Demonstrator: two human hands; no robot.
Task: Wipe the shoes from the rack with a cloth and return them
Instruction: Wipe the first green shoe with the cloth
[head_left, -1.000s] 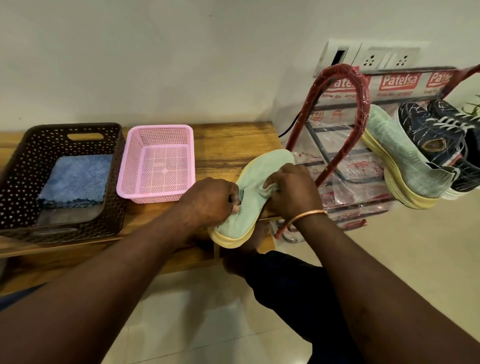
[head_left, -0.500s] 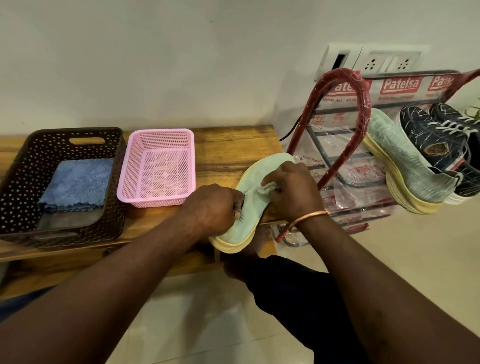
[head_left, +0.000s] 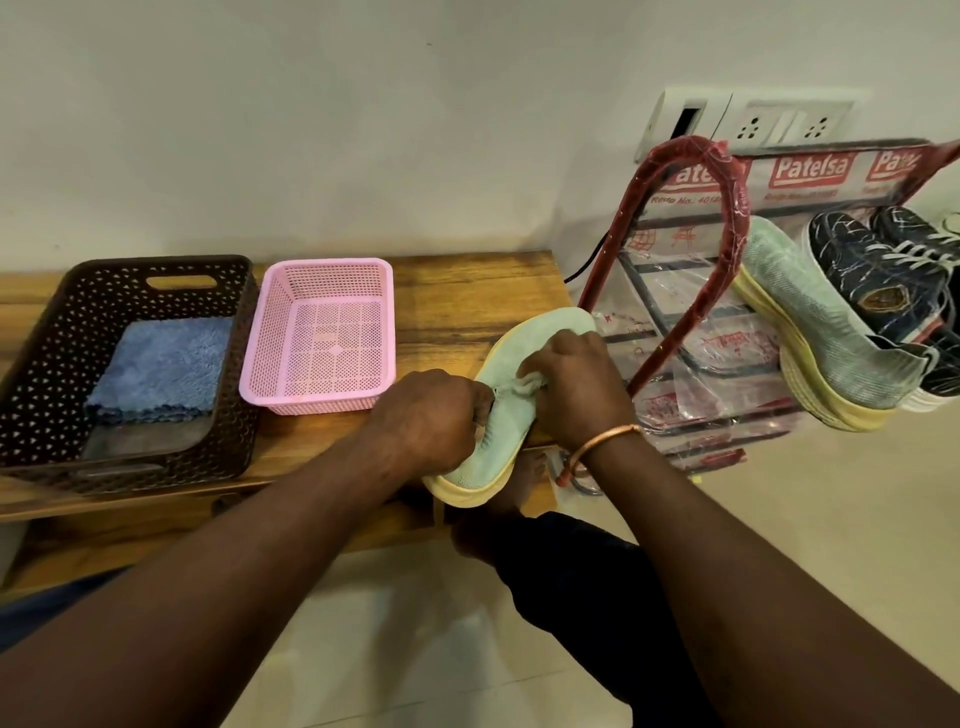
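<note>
Currently: left hand (head_left: 431, 415) grips the green shoe (head_left: 505, 441) at its opening, over the surface's (head_left: 467, 291) right edge. Right hand (head_left: 576, 384) bunches a pale cloth (head_left: 530, 383) against the upper. Second shoe (head_left: 821, 332) sits on the rack (head_left: 730, 244) beside dark sneakers (head_left: 872, 270). Blue cloth (head_left: 161, 364) lies in the brown basket (head_left: 52, 332), with the pink basket (head_left: 260, 338) beside it.

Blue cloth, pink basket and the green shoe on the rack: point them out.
blue cloth (head_left: 161, 364), head view, middle of its top
pink basket (head_left: 317, 402), head view, near wall
green shoe on the rack (head_left: 810, 322), head view, knit upper
</note>
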